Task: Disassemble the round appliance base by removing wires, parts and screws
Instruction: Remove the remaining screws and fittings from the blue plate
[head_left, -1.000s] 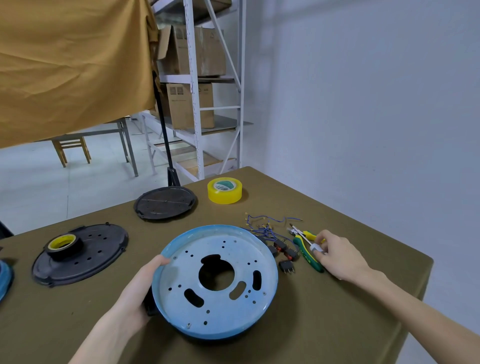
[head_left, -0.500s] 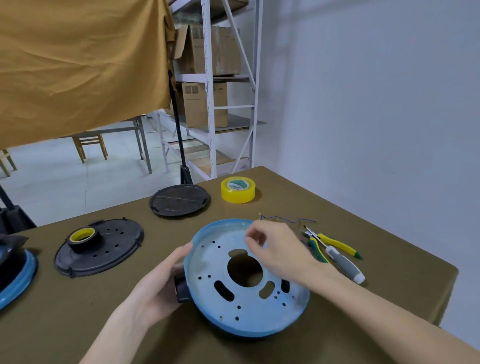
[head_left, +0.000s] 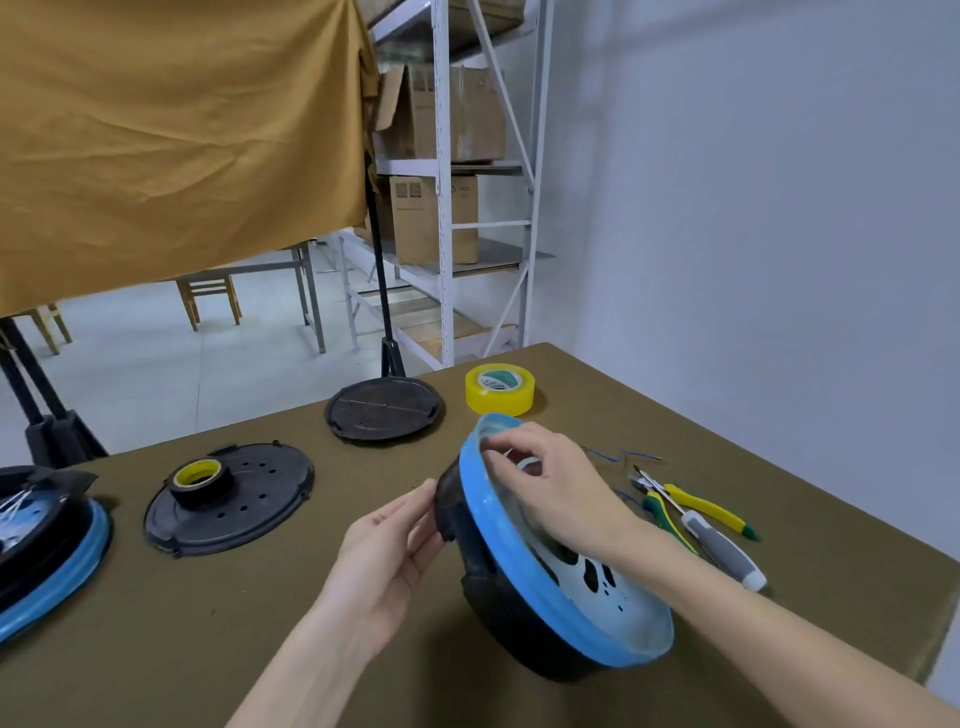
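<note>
Waiting at far left: second base (head_left: 52, 561), blue-rimmed, sitting at the surface (head_left: 208, 649) edge with pale wires showing inside, seemingly not yet stripped.
Lying removed: black cover (head_left: 231, 499) carrying a tape roll (head_left: 200, 475); behind it a smaller black disc (head_left: 384, 410), both apart from any base.
Steadying: left hand (head_left: 389, 551) is pressing its fingers, nearly straight, against the black underside of the base (head_left: 545, 587), thumb alongside; nothing curled round it.
Tipping: base is standing tilted on its lower edge near the surface's front, blue rim and pale inner plate facing right; holes in the plate are showing open, and no wires or parts are visible in the exposed portion.
Reaching in: right hand (head_left: 545, 493) is resting over the upper rim, fingertips curling inside; whether this grip is pinching something small, I cannot tell.
Sitting behind: yellow tape (head_left: 500, 388).
Lying at right: loose wires (head_left: 618, 457), pliers (head_left: 696, 506) and screwdriver (head_left: 722, 551), all set down.
Judging progress: mostly stripped; likely only checking and small leftovers are remaining.
</note>
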